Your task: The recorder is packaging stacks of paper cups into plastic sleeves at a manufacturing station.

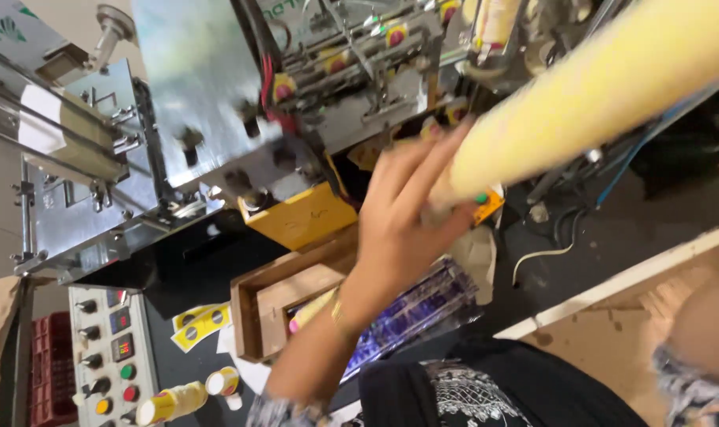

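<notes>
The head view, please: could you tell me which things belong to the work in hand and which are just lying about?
In hand:
left hand
yellow cup stack
machine

Lying about:
wooden box
loose cups
control panel
red crate

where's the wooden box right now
In the head view the wooden box sits at lower centre, just left of the left hand's forearm, below the yellow block and right of the control panel.

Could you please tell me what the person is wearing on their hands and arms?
The left hand is bare, with a thin gold bangle at the wrist and a patterned grey sleeve edge near the elbow. The right arm shows a frayed patterned cuff.
</notes>
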